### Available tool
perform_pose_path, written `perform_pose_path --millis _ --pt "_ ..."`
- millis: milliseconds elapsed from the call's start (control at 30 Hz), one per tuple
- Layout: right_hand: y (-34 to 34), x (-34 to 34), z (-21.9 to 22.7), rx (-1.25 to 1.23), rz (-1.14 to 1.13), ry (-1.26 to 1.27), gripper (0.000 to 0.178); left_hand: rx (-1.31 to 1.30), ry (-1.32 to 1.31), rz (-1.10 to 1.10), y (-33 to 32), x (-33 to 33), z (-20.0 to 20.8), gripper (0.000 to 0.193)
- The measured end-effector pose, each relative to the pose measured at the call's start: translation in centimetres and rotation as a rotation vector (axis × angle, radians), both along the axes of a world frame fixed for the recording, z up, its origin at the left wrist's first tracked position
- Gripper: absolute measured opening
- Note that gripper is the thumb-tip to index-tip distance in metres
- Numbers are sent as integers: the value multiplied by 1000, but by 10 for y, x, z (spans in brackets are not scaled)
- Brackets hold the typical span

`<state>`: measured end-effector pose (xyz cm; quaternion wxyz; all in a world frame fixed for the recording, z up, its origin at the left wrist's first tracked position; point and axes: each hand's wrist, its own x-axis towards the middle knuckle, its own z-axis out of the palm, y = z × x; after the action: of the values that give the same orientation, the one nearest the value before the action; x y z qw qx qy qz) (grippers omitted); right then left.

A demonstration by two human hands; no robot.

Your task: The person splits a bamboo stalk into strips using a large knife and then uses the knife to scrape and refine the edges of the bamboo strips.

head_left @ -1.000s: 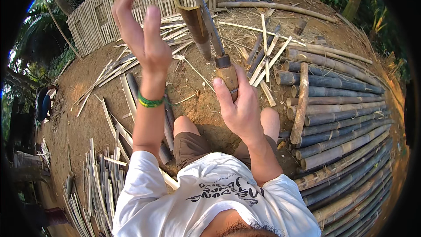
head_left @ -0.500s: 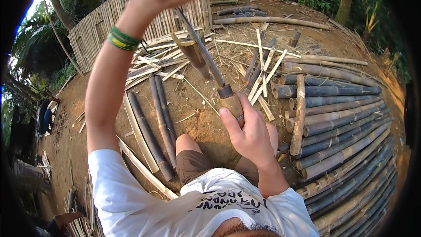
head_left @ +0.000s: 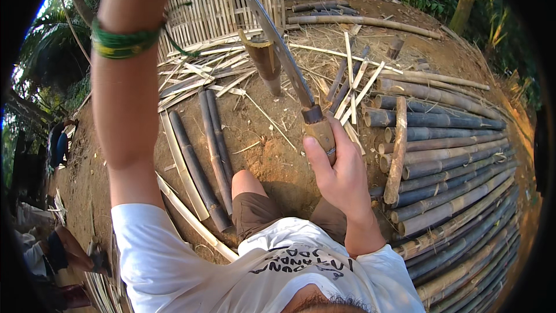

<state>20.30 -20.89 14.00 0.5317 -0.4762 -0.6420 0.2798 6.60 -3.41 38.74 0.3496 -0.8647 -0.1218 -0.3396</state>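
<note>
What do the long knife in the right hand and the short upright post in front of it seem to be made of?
The long grey knife blade looks like dull, worn metal with a pale sheen along its edge. Its light brown handle appears to be wood, with a dark band at the top, gripped by the right hand. The short upright brown post seems to be raw bamboo: round, matt, with a slanted cut top.

To your right lies a stack of bamboo poles (head_left: 457,156) with one pale pole (head_left: 397,150) laid across it. Far ahead stands a woven bamboo panel (head_left: 231,0); split bamboo strips (head_left: 191,75) litter the dirt ground (head_left: 272,156) at left.
</note>
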Motion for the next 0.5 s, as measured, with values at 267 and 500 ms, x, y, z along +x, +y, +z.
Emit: perform_pose_path --millis 267,500 --pt "21 -10 -11 -6 -101 19 38 -223 -272 49 -18 -8 -43 65" --pt "64 -47 -25 68 164 502 61 -1218 -1016 -95 -118 -38 -236 76"
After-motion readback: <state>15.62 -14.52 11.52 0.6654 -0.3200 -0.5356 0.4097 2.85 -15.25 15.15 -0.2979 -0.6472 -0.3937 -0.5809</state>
